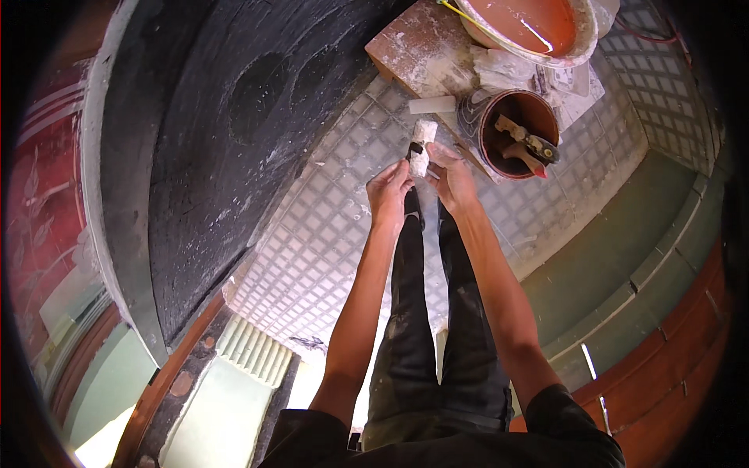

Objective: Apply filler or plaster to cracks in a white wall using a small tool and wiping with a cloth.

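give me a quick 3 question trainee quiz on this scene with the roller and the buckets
1. True or false: both hands, left hand and right hand, are on the small white paint roller.
2. What stands in the small brown bucket? A) tools with handles B) a folded cloth C) nothing
3. Fill in: the big bucket at the top edge holds a ____-coloured liquid.

Key
1. True: the hands hold the roller between them, out over the checkered floor.
2. A: a few handled tools lean in it; their exact kind is hard to tell.
3. Reddish-brown.
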{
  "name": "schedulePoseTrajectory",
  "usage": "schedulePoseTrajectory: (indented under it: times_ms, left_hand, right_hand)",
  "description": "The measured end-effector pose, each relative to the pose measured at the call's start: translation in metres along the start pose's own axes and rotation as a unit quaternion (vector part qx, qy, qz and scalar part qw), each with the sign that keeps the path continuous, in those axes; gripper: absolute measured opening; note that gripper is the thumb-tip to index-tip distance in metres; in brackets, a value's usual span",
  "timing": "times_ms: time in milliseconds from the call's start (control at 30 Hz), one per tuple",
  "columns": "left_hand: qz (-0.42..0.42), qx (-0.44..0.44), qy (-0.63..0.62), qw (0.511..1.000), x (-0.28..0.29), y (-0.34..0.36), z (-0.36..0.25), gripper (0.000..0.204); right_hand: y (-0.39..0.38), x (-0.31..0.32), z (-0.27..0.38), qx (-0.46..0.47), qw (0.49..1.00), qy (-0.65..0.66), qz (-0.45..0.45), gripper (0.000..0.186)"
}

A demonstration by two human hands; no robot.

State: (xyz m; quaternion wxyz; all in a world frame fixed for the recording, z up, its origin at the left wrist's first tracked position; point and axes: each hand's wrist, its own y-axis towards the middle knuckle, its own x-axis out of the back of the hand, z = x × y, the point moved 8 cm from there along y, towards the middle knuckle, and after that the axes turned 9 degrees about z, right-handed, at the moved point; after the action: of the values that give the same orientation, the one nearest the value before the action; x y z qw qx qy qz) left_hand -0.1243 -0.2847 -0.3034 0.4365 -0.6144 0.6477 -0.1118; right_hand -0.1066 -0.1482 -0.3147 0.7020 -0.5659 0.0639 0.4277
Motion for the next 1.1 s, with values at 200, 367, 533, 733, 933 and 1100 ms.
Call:
schedulePoseTrajectory:
  times_ms: [200,367,533,733,933,1100]
  left_hand:
    - [-0.017,0.058,0.008,0.998,-0.006,0.049,-0.028,0.024]
    - [-0.051,0.013,0.263,0.963,0.015,0.109,-0.048,0.026]
    - [0.067,-0.327,0.593,0.733,-0.062,0.115,-0.063,0.035]
    - [0.118,-0.3,0.576,0.751,-0.069,0.131,-0.046,0.02]
    - [0.069,-0.161,0.507,0.844,-0.029,0.107,-0.026,0.035]
    - [0.072,-0.042,0.415,0.906,-0.013,0.047,-0.008,0.052]
  right_hand:
    - [0.03,-0.025,0.017,0.036,0.997,-0.071,0.0,0.022]
    - [0.066,-0.039,0.033,0.092,0.993,-0.058,-0.04,0.024]
    - [0.095,-0.041,0.06,0.152,0.986,0.03,-0.062,0.032]
    - [0.083,-0.028,0.055,0.231,0.972,-0.008,-0.043,0.047]
    - [0.021,0.023,0.016,0.203,0.908,-0.286,-0.227,0.043]
    - [0.019,0.021,0.002,0.192,0.959,-0.191,-0.083,0.033]
